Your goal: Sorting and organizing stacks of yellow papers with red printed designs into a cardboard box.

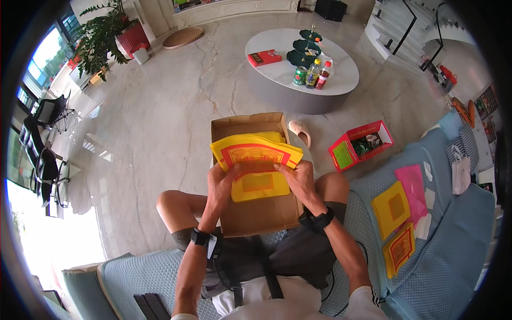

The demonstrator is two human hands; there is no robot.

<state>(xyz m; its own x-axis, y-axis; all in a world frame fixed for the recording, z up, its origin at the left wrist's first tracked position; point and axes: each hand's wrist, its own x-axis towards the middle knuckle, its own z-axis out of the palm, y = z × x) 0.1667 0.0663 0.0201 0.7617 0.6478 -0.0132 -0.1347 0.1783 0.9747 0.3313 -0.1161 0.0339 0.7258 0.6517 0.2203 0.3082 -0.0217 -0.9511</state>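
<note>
Both my hands grip a stack of yellow paper sheets printed in red, bent into a curve above a cardboard box. My left hand pinches its left side, and my right hand pinches its right side, thumbs on the near face. Below the stack, more yellow paper with an orange square lies in the open cardboard box. The box sits in front of my knees; what supports it is mostly hidden. Black straps with small devices circle both my wrists.
On the blue sofa at right lie yellow paper, a red-printed yellow stack and pink plastic. A red carton and a slipper stand on the floor. An oval table beyond holds bottles, a can and a tiered tray.
</note>
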